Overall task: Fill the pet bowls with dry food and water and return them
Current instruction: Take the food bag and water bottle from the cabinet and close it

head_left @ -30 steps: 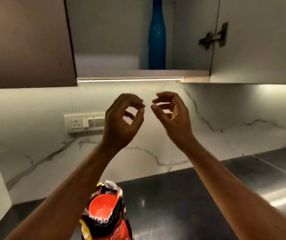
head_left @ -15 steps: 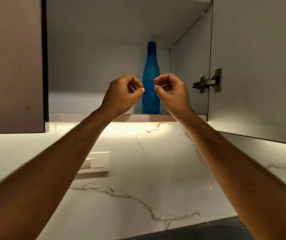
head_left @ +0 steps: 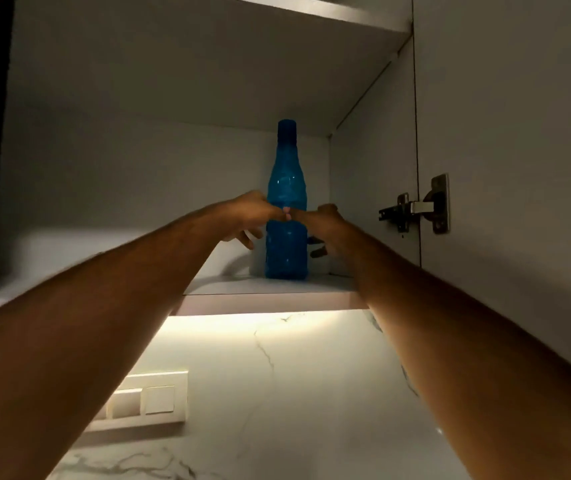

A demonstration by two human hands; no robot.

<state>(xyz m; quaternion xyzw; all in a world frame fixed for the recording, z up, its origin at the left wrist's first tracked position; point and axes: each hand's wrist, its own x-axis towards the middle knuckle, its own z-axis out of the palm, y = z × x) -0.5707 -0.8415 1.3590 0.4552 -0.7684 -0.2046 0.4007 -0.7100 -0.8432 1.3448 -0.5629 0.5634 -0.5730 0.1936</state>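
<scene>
Blue bottle (head_left: 286, 251) stands between fingers (head_left: 246, 241).

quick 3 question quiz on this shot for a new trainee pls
1. True or false: the blue bottle lies on its side.
2. How many hands reach up toward the bottle: A none, B one, C two?
3. Fill in: the bottle rests on a white ___.
Key: 1 false, it stands upright. 2 C, the left hand and the right hand. 3 shelf.
</scene>
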